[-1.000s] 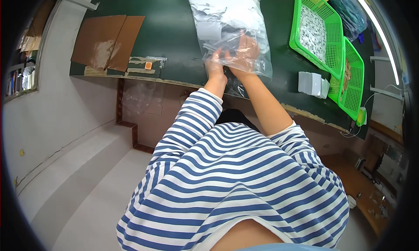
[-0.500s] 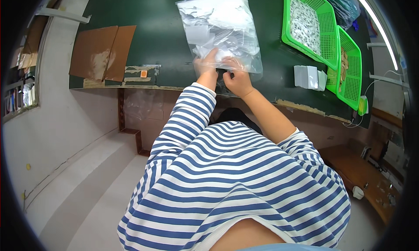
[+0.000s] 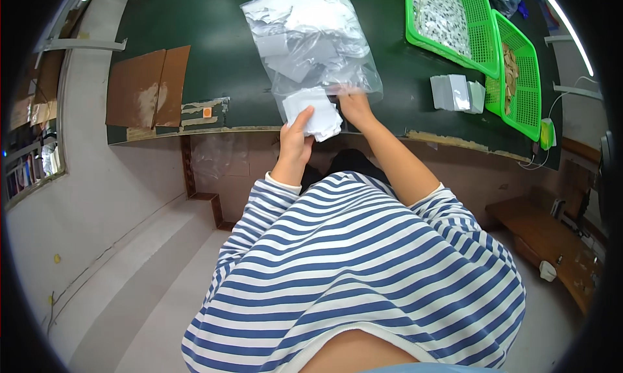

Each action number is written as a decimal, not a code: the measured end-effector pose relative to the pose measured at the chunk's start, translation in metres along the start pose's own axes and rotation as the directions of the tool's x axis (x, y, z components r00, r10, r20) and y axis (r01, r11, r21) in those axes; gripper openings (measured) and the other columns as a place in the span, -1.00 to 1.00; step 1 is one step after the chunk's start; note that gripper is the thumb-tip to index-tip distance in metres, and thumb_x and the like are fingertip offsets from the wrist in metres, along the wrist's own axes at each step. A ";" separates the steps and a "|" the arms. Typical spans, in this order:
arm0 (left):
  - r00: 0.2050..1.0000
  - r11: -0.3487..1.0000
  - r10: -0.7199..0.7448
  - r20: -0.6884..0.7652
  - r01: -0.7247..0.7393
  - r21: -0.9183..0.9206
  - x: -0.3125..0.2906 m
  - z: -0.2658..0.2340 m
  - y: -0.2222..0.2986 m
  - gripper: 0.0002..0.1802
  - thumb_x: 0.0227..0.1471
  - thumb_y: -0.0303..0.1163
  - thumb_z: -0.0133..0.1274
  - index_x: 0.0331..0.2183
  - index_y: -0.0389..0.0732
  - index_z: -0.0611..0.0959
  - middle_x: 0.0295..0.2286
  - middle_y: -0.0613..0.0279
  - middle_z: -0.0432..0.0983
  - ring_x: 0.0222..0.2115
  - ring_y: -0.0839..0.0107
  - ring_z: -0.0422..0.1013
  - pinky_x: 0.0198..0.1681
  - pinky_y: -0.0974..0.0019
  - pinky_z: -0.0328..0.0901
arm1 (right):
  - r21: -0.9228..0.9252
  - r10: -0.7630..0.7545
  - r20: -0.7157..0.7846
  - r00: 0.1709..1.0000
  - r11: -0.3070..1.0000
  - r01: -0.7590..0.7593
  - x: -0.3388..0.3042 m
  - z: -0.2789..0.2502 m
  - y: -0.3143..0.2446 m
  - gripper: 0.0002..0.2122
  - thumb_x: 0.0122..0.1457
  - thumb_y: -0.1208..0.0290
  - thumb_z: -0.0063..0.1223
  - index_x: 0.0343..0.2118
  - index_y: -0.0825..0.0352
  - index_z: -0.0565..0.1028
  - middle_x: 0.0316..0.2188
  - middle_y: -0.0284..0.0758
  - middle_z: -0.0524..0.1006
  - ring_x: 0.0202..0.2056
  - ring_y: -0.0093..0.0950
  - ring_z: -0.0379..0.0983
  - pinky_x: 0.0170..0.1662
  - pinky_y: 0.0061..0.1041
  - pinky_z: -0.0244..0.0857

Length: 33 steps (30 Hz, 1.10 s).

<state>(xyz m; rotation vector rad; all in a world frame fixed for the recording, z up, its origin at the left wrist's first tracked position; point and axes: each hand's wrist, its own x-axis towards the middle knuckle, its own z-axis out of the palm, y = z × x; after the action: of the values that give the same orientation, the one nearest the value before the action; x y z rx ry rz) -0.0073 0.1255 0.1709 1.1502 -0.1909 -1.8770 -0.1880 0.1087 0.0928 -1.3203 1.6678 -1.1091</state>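
Observation:
A bunch of white paper cards (image 3: 315,113) is gripped in my left hand (image 3: 295,142), thumb on top, at the near edge of the table. Just beyond lies a clear plastic bag (image 3: 370,71) filled with more white cards and slips. My right hand (image 3: 355,108) is at the bag's near right corner, its fingers curled on the plastic edge and partly hidden by it. To the right, a neat stack of white cards (image 3: 449,92) rests on the table by itself.
Two green plastic baskets (image 3: 487,45) stand at the right; one holds small black-and-white pieces, the other brown pieces (image 3: 511,71). A flattened brown cardboard sheet (image 3: 137,87) lies at the left of the dark green table (image 3: 214,61). Torn tape (image 3: 441,139) runs along the front edge.
My left hand has come out of the bag toward me with a bunch of cards. My right hand stays at the bag's opening edge. The view has shifted slightly.

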 end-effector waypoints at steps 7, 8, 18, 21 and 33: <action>0.985 0.761 0.040 0.168 -0.139 0.633 -0.037 0.006 -0.034 -0.27 -0.07 -0.31 0.44 0.05 -0.43 0.47 -0.10 0.04 0.56 -0.12 0.32 0.52 -0.02 0.30 0.41 | 0.645 0.365 0.531 0.764 0.410 -0.645 -0.089 -0.070 -0.050 -0.28 0.13 0.43 0.29 0.34 0.42 0.21 0.22 -0.14 0.38 0.21 -0.35 0.34 0.24 -0.33 0.24; 0.966 0.640 0.053 0.254 -0.228 0.734 -0.043 0.020 -0.036 -0.26 -0.06 -0.29 0.43 0.07 -0.43 0.47 -0.09 0.03 0.56 -0.13 0.32 0.52 -0.05 0.30 0.42 | 0.655 0.378 0.513 0.771 0.408 -0.636 -0.097 -0.083 -0.046 -0.28 0.13 0.43 0.29 0.34 0.42 0.21 0.22 -0.14 0.38 0.21 -0.35 0.34 0.24 -0.33 0.24; 0.384 -0.214 -0.055 0.922 -0.906 0.364 0.033 0.154 -0.117 -0.19 -0.25 -0.43 0.37 0.10 -0.30 0.46 -0.06 -0.10 0.49 -0.04 -0.07 0.41 0.06 0.01 0.31 | 0.295 -0.003 -0.310 0.951 0.950 0.100 -0.094 -0.172 0.036 -0.12 -0.09 0.56 0.18 0.40 0.23 0.13 0.28 -0.15 0.22 0.27 -0.25 0.21 0.37 -0.33 0.01; 0.353 -0.250 -0.119 0.928 -0.915 0.316 0.064 0.151 -0.136 -0.13 -0.29 -0.42 0.39 0.14 -0.27 0.47 -0.03 -0.07 0.48 0.02 -0.04 0.38 0.10 -0.02 0.27 | 0.323 0.089 -0.374 0.923 0.946 0.040 -0.091 -0.167 0.069 -0.22 0.03 0.35 0.25 0.35 0.29 0.19 0.30 -0.15 0.21 0.30 -0.23 0.16 0.39 -0.30 -0.07; 0.500 0.193 0.156 0.852 -0.861 0.470 0.070 0.113 -0.154 -0.04 -0.14 -0.30 0.37 0.26 -0.28 0.31 0.17 -0.12 0.26 0.21 -0.06 0.21 0.27 0.01 0.14 | 0.208 0.039 -0.727 0.686 0.964 0.166 -0.051 -0.137 0.072 -0.77 0.17 0.44 0.28 -0.13 0.38 0.59 -0.03 -0.19 0.60 -0.01 -0.35 0.52 0.10 -0.39 0.35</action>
<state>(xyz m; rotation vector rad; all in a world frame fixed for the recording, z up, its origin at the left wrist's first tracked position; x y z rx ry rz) -0.2006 0.1288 0.1071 0.7060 -2.0222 -1.2593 -0.3272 0.1916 0.0772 -0.7907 1.9180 -2.0121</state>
